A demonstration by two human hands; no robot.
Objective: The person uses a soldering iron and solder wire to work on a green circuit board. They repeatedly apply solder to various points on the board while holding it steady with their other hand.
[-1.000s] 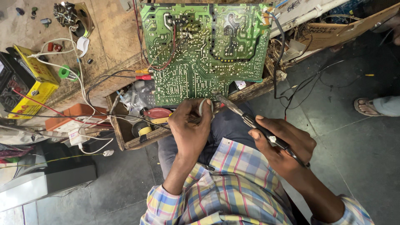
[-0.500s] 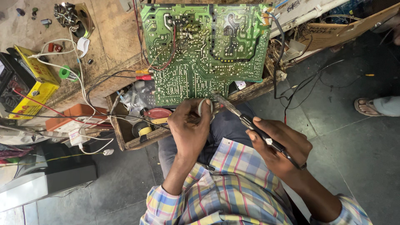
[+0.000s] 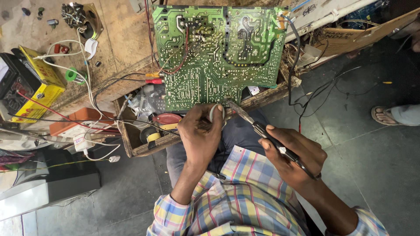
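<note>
Fingers [image 3: 215,114] of left hand [image 3: 199,135]: pinched on a small pale coil of solder wire [image 3: 213,112] at the green circuit board [image 3: 214,52] lower edge, above the worktop [image 3: 118,39]. Right hand [image 3: 293,153]: clamped around soldering iron [image 3: 262,131], tip at board edge.

Circuit board [image 3: 216,54] lies ahead on workbench [image 3: 118,39], overhanging open drawer [image 3: 144,131]. Left hand [image 3: 199,133] at board's near edge; right hand [image 3: 295,155] right, holding soldering iron [image 3: 262,131]. Multimeter [image 3: 15,81] far left.
</note>
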